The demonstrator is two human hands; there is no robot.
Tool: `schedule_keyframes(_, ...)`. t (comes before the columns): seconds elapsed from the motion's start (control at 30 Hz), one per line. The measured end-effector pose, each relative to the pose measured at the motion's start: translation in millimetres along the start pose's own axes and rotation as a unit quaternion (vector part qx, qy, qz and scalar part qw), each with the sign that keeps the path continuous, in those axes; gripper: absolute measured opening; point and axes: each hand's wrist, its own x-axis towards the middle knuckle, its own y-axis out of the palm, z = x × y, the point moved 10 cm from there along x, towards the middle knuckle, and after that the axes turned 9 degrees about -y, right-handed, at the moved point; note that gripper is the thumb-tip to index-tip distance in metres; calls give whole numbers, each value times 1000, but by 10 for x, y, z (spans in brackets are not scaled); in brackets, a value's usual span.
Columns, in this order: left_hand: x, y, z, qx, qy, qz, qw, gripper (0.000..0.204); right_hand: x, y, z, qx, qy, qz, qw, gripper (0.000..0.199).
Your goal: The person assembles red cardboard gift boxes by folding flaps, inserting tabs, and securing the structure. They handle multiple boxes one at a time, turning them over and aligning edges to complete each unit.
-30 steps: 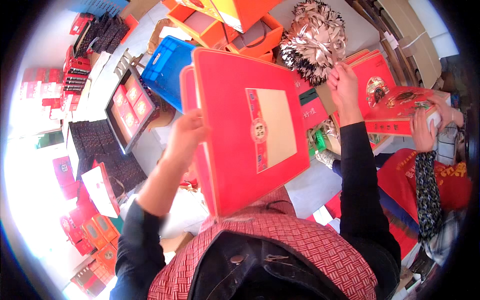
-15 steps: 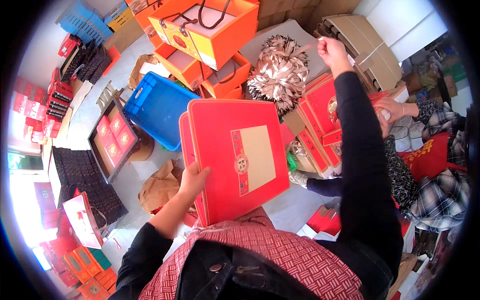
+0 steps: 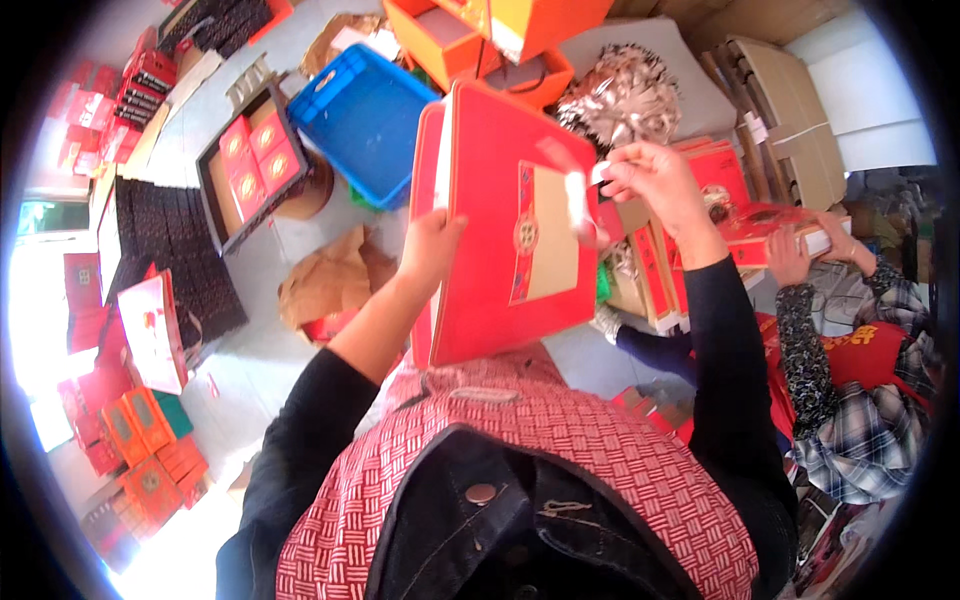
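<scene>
The left hand (image 3: pixel 432 243) grips the left edge of a large flat red gift box (image 3: pixel 510 225), fingers wrapped over its front and thumb behind, holding it upright and tilted against the chest, above the red-checked apron. The box has a tan panel with a round gold emblem on its face. The right hand (image 3: pixel 655 178) is raised at the box's upper right corner, fingertips pinched together on a small white strip (image 3: pixel 578 200) that looks like tape or a label; whether the strip already touches the box face I cannot tell, because it is blurred. Judging from this, the box is closed and in hand, and the strip seems not yet pressed down, so fixing it appears to be the part left to do. Behind the box lie a blue plastic crate (image 3: pixel 365 120), orange boxes (image 3: pixel 480 40), a crinkled silver foil ball (image 3: pixel 625 95) and a dark tray with 4 small red boxes (image 3: pixel 250 165). Crumpled brown paper (image 3: pixel 325 285) lies on the grey floor, and more red and orange packages are stacked at the left rim. At the right, 1 other person in a plaid sleeve sits with a hand (image 3: pixel 790 255) on another red box (image 3: pixel 765 222), well apart from the person's own hands.
</scene>
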Motion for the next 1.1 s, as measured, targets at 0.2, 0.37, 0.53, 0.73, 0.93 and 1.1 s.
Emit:
schedule_keyframes(0.2,-98,29,237,-191,-80,90,974,27,-541,935,-454,153,-1,41,987,19)
schedule_keyframes(0.37,-135,-104,575,-113,-108,57,986,25,-659,1607,-828,70,-43,97,992,13)
schedule_keyframes(0.53,-490,22,882,-119,-116,69,984,23,-744,2004,-1190,-76,9,138,987,17)
schedule_keyframes(0.73,-621,-34,977,-77,-115,68,988,26,-667,2122,-990,-91,-81,56,991,11)
schedule_keyframes(0.93,-663,22,977,-64,-64,78,993,24,-641,2126,-674,-157,-227,-2,961,4)
schedule_keyframes(1.1,-615,48,1032,-34,-54,62,996,17,-624,2119,-840,-114,-140,19,983,7)
